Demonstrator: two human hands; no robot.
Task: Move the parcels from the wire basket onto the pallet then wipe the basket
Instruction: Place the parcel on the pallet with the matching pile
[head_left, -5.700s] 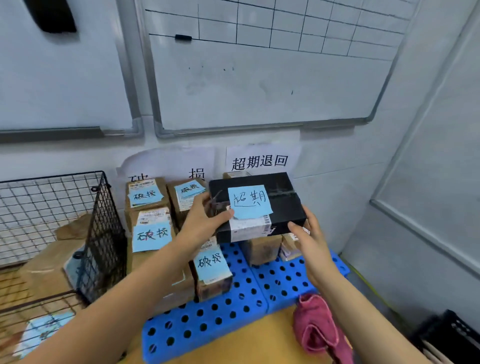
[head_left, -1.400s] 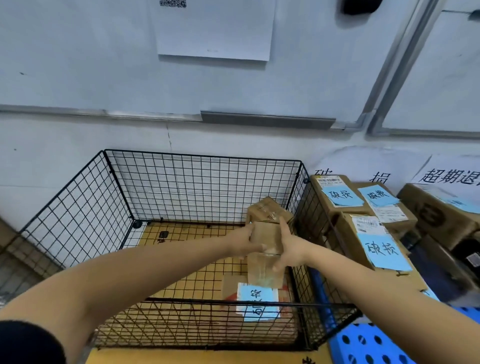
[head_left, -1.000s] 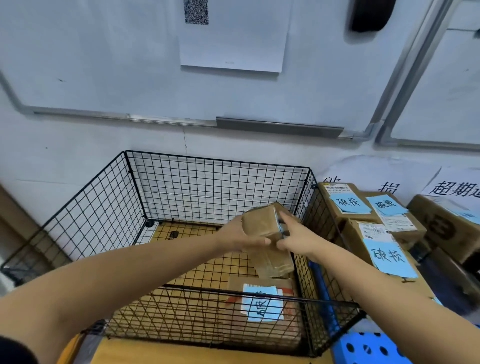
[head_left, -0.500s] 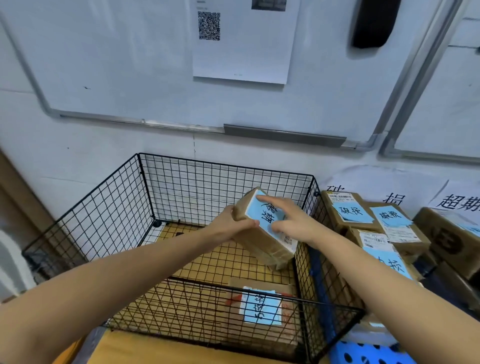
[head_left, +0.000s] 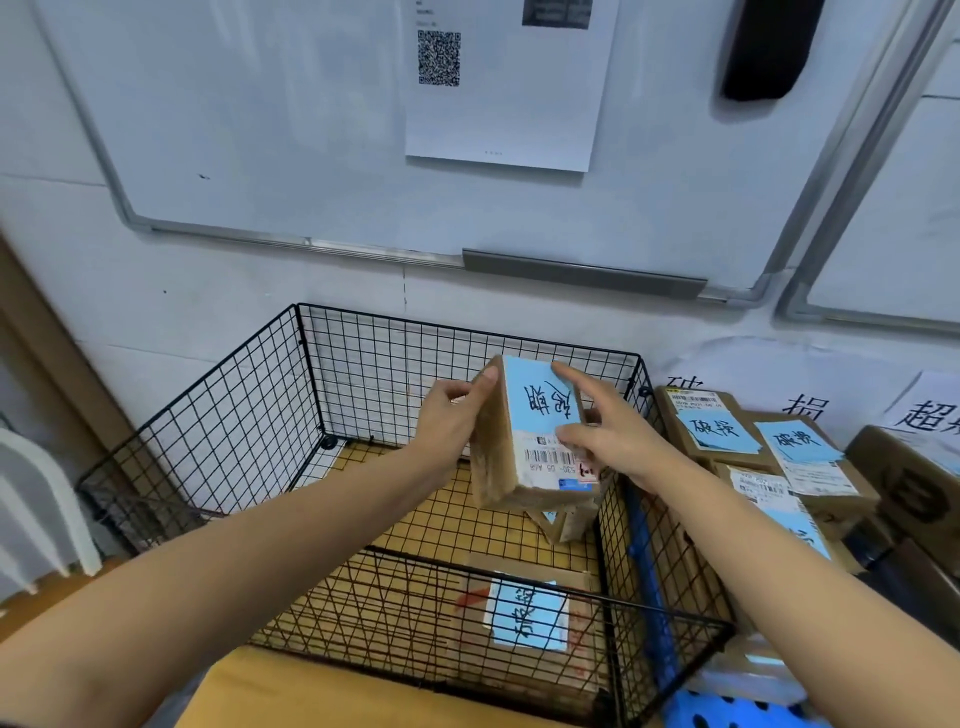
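Left hand (head_left: 452, 415) gripping left edge of one parcel (head_left: 519, 467), right hand (head_left: 608, 436) clamping its blue-noted face with thumb and index. Parcel hanging tilted over the wire basket (head_left: 467, 332). Below the hands, two more sitting inside: flat parcel (head_left: 524, 618), small parcel (head_left: 571, 519) partly hidden. Right of the hands: at least three noted boxes (head_left: 696, 415), one blue pallet (head_left: 727, 712).

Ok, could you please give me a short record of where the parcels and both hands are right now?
held parcel: tilted, lifted over the wire basket, blue note facing up
left hand: grips its left edge
right hand: holds its labelled face, index finger on the note
in basket: flat parcel with blue note near the front; small parcel below the held one
stacked parcels: right of the basket, blue notes on top
pallet: blue corner at lower right
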